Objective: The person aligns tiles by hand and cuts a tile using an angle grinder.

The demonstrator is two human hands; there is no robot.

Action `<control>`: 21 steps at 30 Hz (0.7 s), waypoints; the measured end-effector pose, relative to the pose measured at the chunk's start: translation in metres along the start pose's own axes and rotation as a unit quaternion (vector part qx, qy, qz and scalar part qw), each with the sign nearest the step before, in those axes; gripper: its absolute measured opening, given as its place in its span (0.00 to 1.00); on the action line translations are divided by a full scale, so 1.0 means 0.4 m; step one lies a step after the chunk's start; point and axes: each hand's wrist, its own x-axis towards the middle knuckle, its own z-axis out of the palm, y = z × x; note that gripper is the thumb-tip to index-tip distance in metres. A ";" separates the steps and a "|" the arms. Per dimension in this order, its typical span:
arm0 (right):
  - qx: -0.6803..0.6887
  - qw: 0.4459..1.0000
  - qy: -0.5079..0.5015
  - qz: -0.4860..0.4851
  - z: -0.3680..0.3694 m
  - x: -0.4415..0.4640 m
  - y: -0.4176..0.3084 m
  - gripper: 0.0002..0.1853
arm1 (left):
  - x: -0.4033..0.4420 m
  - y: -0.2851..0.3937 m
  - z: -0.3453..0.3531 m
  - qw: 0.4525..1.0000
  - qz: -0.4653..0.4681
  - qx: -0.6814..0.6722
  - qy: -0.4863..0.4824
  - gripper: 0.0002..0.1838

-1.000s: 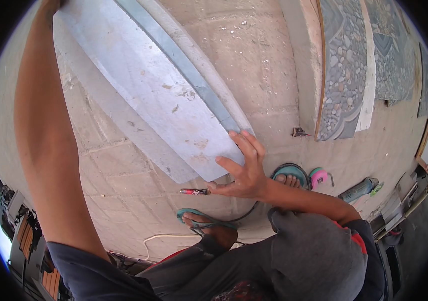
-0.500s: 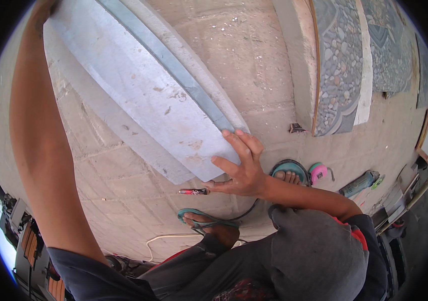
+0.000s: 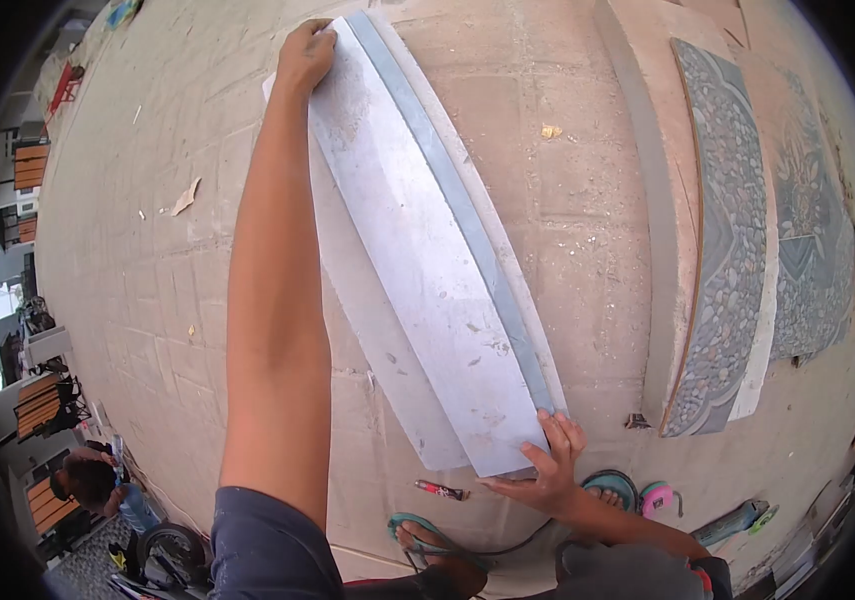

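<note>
A long pale slab point(image 3: 417, 250) with a blue-grey strip point(image 3: 467, 230) along its right edge lies slantwise over a wider grey slab point(image 3: 372, 320) on the paved floor. At its far end my left hand point(image 3: 307, 55) is closed round the corner, some fingers hidden beneath. At the near end my right hand point(image 3: 552, 465) grips the other corner, fingers over the blue-grey edge and thumb by the end face. A small red marker-like tube point(image 3: 442, 490) lies just left of my right hand. My sandalled feet point(image 3: 437, 540) are close by.
Pebble-patterned tiles point(image 3: 727, 230) lean or lie on a thick block point(image 3: 647, 200) at the right. Near my right foot are a pink tape measure point(image 3: 656, 498) and an angle grinder point(image 3: 732, 523). Another person point(image 3: 97, 485) and a motorcycle point(image 3: 172, 555) are at the lower left.
My view has tilted up and shifted left, bringing the far end and my left hand into sight. Both hands stay at the slab's ends; the slab shows no clear movement.
</note>
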 end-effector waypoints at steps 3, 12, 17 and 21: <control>-0.005 1.000 0.003 -0.007 0.003 -0.001 0.002 0.41 | -0.038 0.043 -0.010 0.999 0.010 0.026 0.026 0.18; 0.003 1.000 0.018 -0.011 0.011 -0.004 0.005 0.44 | -0.027 0.021 0.000 0.999 -0.041 -0.006 0.013 0.17; 0.005 1.000 0.021 -0.008 0.015 -0.007 0.006 0.43 | -0.003 -0.006 0.019 0.997 -0.074 -0.009 0.009 0.17; 0.003 1.000 0.021 -0.003 0.016 -0.005 0.004 0.43 | -0.002 0.016 0.020 0.993 -0.117 0.010 -0.007 0.17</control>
